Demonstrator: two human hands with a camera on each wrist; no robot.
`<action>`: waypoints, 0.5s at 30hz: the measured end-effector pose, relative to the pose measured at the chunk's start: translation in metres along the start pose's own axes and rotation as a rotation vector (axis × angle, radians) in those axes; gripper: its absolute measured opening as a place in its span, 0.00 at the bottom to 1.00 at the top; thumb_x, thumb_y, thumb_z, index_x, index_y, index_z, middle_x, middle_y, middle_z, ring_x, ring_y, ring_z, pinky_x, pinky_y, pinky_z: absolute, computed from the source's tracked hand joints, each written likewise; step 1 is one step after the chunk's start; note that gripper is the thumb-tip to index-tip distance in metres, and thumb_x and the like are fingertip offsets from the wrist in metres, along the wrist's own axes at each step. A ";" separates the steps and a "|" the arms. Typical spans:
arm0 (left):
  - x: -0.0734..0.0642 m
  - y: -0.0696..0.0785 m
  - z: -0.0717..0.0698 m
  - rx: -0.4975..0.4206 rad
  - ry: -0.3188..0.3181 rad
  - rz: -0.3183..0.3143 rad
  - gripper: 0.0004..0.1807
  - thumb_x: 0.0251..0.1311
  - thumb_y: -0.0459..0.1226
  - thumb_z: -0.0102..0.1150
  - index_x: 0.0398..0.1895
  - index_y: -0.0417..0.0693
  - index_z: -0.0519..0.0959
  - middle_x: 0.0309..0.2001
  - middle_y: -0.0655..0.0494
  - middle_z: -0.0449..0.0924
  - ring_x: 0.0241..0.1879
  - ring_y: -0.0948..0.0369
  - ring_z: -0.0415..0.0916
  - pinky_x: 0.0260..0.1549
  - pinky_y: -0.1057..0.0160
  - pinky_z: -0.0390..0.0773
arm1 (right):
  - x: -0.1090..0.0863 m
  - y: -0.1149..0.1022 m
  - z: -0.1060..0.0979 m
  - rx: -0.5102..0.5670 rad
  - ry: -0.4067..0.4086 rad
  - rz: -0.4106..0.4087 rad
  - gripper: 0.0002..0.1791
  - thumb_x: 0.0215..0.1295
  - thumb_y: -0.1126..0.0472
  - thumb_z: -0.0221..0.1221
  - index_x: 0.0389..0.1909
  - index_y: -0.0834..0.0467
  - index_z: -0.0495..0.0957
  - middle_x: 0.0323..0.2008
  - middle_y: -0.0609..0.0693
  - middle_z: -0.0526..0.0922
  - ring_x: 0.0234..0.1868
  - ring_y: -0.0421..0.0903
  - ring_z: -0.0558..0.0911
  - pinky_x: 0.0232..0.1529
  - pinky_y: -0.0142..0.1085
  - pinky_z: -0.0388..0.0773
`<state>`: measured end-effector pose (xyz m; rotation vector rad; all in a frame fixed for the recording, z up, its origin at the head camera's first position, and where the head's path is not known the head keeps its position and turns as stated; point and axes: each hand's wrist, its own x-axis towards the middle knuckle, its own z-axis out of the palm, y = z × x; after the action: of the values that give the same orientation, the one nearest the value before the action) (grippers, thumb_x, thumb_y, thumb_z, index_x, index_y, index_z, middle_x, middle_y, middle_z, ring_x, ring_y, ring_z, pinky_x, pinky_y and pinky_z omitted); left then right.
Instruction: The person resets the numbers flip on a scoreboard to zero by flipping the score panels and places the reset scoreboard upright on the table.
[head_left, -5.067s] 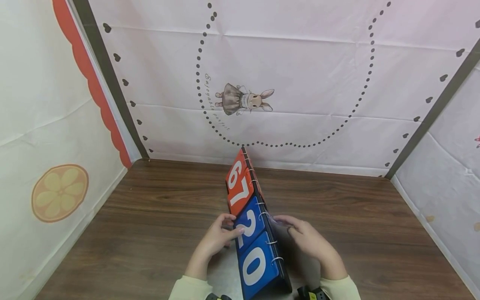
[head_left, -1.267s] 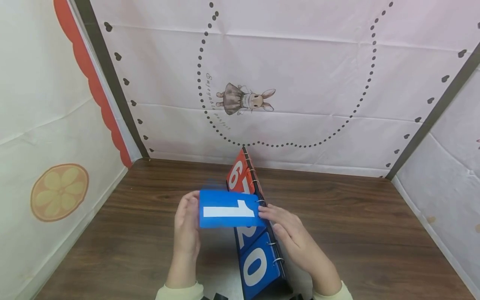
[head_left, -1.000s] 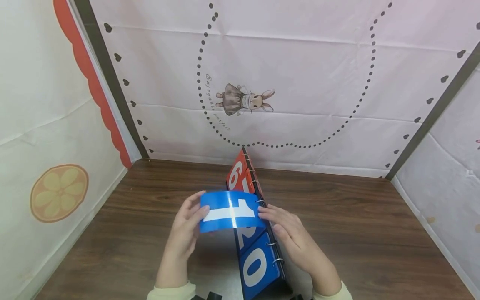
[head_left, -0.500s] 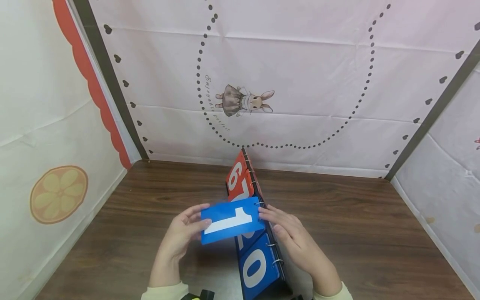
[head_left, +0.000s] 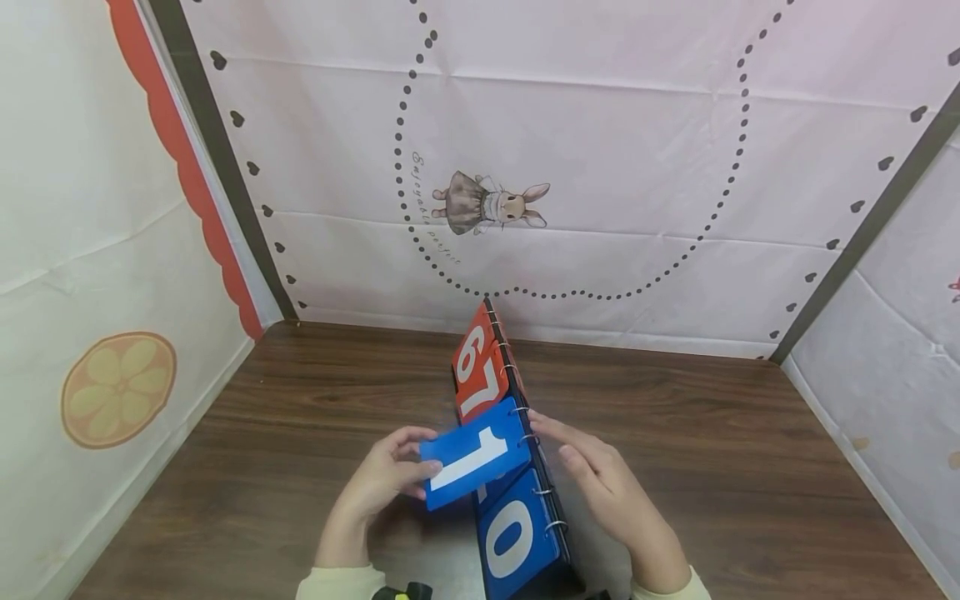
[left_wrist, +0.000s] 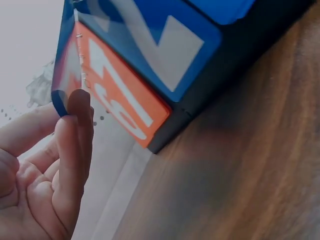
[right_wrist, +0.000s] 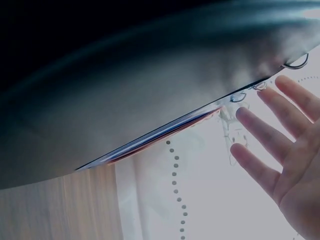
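A flip scoreboard with a black frame (head_left: 564, 577) stands lengthwise on the table, its number cards hung on metal rings. My left hand (head_left: 384, 477) pinches the free edge of a blue card with a white 1 (head_left: 474, 457), held tilted above the blue 2 card, which shows in the left wrist view (left_wrist: 182, 52). A blue 0 card (head_left: 510, 533) hangs nearer to me, and red 6 (head_left: 471, 352) and 7 (head_left: 482, 388) cards hang farther off. My right hand (head_left: 603, 479) is beside the ringed top edge with fingers extended; fingertip contact is unclear.
The scoreboard stands on a brown wood-grain table (head_left: 337, 392). White printed cloth walls (head_left: 615, 167) enclose the back and both sides, and the scoreboard's far end comes close to the back wall.
The blue 1 card has come over the rings onto the near-left face. My left hand has since lowered it towards the 2 card; my right hand has drawn slightly back from the rings.
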<state>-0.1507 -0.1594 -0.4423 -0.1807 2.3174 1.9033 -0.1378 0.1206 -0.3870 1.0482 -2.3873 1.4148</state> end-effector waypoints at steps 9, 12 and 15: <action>0.011 -0.012 0.021 0.076 -0.062 0.010 0.29 0.51 0.43 0.67 0.56 0.45 0.70 0.44 0.44 0.75 0.30 0.55 0.77 0.26 0.60 0.80 | 0.001 0.003 -0.003 -0.053 0.077 0.052 0.19 0.69 0.67 0.46 0.58 0.51 0.71 0.57 0.42 0.74 0.59 0.44 0.71 0.53 0.47 0.71; 0.014 -0.015 0.028 0.097 -0.055 0.001 0.28 0.52 0.43 0.66 0.56 0.46 0.70 0.45 0.44 0.74 0.29 0.56 0.76 0.26 0.61 0.79 | 0.000 0.004 -0.004 -0.071 0.095 0.066 0.18 0.69 0.66 0.47 0.57 0.50 0.72 0.55 0.42 0.75 0.57 0.43 0.72 0.53 0.47 0.72; 0.015 -0.017 0.033 0.114 -0.040 0.004 0.27 0.53 0.42 0.65 0.56 0.47 0.70 0.45 0.44 0.74 0.28 0.56 0.75 0.25 0.62 0.79 | 0.000 0.006 -0.005 -0.092 0.106 0.101 0.16 0.69 0.64 0.48 0.55 0.50 0.74 0.53 0.41 0.76 0.56 0.42 0.73 0.52 0.48 0.72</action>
<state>-0.1611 -0.1306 -0.4676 -0.1247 2.3932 1.7536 -0.1426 0.1263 -0.3885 0.8201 -2.4331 1.3419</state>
